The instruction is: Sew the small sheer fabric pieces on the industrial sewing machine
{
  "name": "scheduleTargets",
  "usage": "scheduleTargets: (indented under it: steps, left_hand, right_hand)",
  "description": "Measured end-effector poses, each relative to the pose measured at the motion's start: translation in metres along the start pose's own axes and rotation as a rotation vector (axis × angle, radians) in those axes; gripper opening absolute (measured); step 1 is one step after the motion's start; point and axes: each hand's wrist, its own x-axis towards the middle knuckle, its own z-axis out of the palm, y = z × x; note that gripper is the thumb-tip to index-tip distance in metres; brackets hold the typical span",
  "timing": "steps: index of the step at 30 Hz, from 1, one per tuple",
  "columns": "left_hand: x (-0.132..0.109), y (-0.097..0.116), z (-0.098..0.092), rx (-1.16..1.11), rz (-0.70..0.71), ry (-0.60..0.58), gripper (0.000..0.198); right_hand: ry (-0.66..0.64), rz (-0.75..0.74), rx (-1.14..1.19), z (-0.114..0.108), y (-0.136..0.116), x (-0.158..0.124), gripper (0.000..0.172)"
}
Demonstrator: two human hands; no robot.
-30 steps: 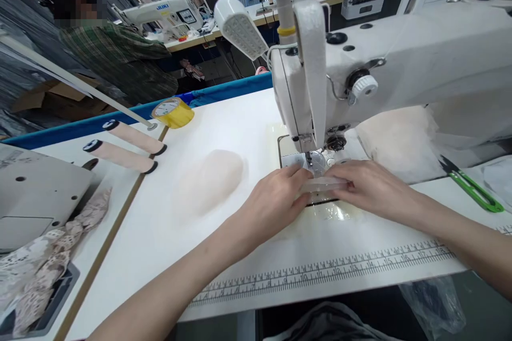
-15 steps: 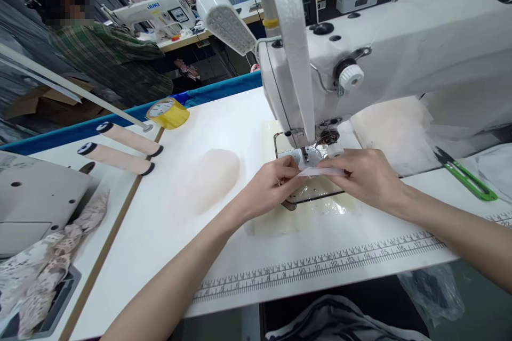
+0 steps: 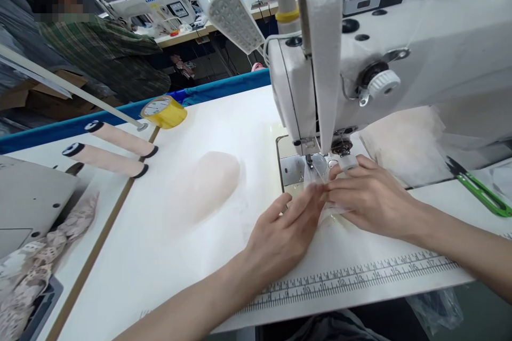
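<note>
A white sewing machine (image 3: pixel 400 58) stands over the white table (image 3: pixel 168 256). Just in front of its needle and presser foot (image 3: pixel 309 161), both my hands press on a small translucent fabric piece (image 3: pixel 316 178). My left hand (image 3: pixel 286 232) lies with fingers stretched forward, fingertips on the piece. My right hand (image 3: pixel 366 197) holds the piece's right side down with curled fingers, a thimble-like cap on one fingertip. A pale pink padded piece (image 3: pixel 208 184) lies on the table to the left.
A yellow tape roll (image 3: pixel 164 111) and two pink thread cones (image 3: pixel 116 149) sit at the back left. Green snips (image 3: pixel 478 189) lie at the right. Lace fabric (image 3: pixel 36 266) is piled at the left edge. A person in a plaid shirt (image 3: pixel 104 53) works behind.
My left hand has slid back toward me and flattened out. The translucent piece now sits lower, pressed onto the table under the needle. The camera view has shifted slightly.
</note>
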Motion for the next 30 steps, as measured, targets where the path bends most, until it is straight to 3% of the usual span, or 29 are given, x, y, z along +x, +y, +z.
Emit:
scheduleTargets:
  steps: [5,30]
  left_hand:
    - [-0.004,0.004,-0.001,0.007,-0.064,-0.082,0.030]
    - [0.017,-0.023,0.024,-0.021,-0.211,0.004,0.026]
  right_hand:
    - [0.005,0.006,0.000,0.001,0.001,-0.001,0.019]
    - [0.094,0.057,-0.218,0.019,0.022,0.010,0.022]
